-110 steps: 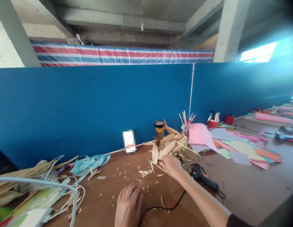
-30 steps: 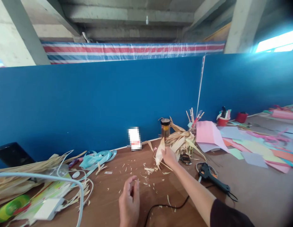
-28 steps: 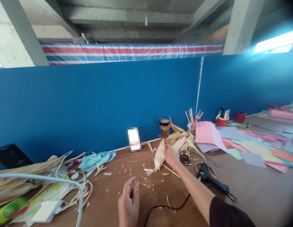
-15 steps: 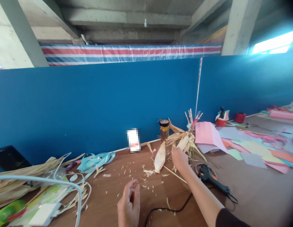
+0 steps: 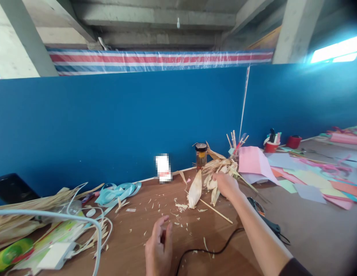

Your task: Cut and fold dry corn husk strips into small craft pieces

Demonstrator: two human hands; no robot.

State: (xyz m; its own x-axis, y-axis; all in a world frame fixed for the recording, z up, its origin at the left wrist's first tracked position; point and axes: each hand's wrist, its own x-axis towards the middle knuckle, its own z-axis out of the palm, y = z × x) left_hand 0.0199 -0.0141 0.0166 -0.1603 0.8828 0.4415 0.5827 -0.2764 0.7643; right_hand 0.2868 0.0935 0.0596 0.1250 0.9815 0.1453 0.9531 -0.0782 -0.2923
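Note:
My right hand [image 5: 228, 184] reaches into a pile of dry corn husks [image 5: 214, 193] at the back of the table. Its fingers are closed on a husk, though the fingertips are partly hidden among the leaves. My left hand [image 5: 159, 243] hovers near the front edge, fingers loosely curled, thumb apart, nothing visible between them. One pale, pointed husk piece [image 5: 195, 190] lies left of the pile. A thin stick [image 5: 217, 212] extends from beside it. Under my right forearm, a black glue gun [image 5: 270, 224] is partly covered.
A lidded jar [image 5: 200, 157] stands behind the husks. Coloured paper [image 5: 255, 165] spreads to the right. Blue ribbon [image 5: 118, 193], white cables and a white adapter [image 5: 56, 256] lie left. Small husk scraps dot the table, and a black cord [image 5: 207, 251] crosses the front. A blue partition [image 5: 123, 122] borders the back.
My right hand has shifted slightly right and up over the husk pile, uncovering more husk leaves and more of the stick. The forearm now covers more of the glue gun. My left hand is nearly unchanged.

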